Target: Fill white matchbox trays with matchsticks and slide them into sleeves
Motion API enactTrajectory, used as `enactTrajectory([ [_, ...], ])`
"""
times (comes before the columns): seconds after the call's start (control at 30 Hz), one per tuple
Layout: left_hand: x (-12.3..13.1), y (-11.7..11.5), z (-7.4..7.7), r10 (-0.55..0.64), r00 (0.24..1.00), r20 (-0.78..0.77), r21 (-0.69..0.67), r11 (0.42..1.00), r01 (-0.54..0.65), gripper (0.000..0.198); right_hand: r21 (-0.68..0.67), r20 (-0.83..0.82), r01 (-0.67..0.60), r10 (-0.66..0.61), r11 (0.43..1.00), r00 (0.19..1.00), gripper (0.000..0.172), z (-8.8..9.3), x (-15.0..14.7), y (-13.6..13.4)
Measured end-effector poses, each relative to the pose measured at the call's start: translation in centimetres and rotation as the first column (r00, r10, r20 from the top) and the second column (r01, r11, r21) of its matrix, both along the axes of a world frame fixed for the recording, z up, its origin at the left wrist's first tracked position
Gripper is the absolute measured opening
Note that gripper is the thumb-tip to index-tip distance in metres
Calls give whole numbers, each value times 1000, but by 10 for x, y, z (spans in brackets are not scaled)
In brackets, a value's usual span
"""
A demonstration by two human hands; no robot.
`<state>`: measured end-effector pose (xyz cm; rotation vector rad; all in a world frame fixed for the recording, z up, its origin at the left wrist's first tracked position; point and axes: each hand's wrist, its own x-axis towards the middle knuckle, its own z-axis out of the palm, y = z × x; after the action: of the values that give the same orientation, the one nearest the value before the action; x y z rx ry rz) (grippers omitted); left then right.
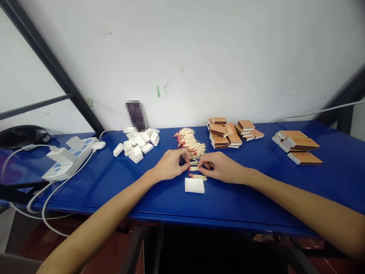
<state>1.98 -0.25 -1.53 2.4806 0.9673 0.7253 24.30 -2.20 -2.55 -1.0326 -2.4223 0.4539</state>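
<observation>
Between my two hands lies a small bunch of matches [194,168], red heads to the left. My left hand [172,164] has its thumb and fingers closed at the head end. The fingers of my right hand [221,167] pinch the plain end. Just below them, a few more matches [199,177] lie side by side on the blue table. Nearest to me sits a white matchbox tray [194,185]. Beyond my hands spreads a large heap of loose matches [190,142].
White matchbox trays [139,140] are piled at the back left. Brown matchbox sleeves [225,133] are heaped at the back right, with several matchboxes [299,142] farther right. A power strip [68,160] with white cables stands at the left; a wall rises behind the table [245,205].
</observation>
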Motion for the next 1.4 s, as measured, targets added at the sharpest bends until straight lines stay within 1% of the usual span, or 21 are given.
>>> enactTrajectory([
  [0.1, -6, 1, 3, 18, 1000, 22, -5, 1000, -18, 8, 5, 1, 6, -7, 1000, 1000, 19, 0, 0, 0],
  [0.2, -19, 5, 6, 27, 999, 28, 84, 996, -29, 8, 12, -1, 7, -7, 1000, 1000, 18, 0, 0, 0],
  [0.3, -32, 8, 7, 14, 999, -32, 192, 981, -7, 10, -1, 10, 7, -7, 1000, 1000, 16, -1, 1, 0],
  [0.37, -36, 8, 8, 0, 996, -90, 210, 978, 19, 12, -4, 16, 8, -8, 1000, 1000, 16, -2, 1, 0],
  [0.57, -28, -2, 10, -102, 965, -240, 169, 975, 145, 27, 7, 9, 7, -7, 1000, 1000, 16, -2, 1, 0],
  [0.67, -24, -4, 9, -125, 946, -298, 175, 967, 183, 34, 3, 10, 4, -4, 1000, 1000, 16, -2, 2, 0],
  [0.83, -25, -3, 8, -98, 928, -358, 166, 972, 167, 36, 12, 6, 2, -2, 1000, 1000, 14, -4, 2, 1],
  [1.1, -25, -3, 10, -86, 933, -350, 119, 984, 135, 35, 16, -7, 5, -4, 1000, 1000, 15, -4, 2, 0],
  [1.3, -24, -3, 10, -87, 934, -346, 103, 986, 130, 34, 24, -42, 57, -56, 998, 998, 18, -4, 0, 1],
  [1.4, -24, -2, 9, -81, 930, -357, 122, 984, 133, 34, 11, -40, 81, -81, 997, 996, 22, -5, 1, 1],
])
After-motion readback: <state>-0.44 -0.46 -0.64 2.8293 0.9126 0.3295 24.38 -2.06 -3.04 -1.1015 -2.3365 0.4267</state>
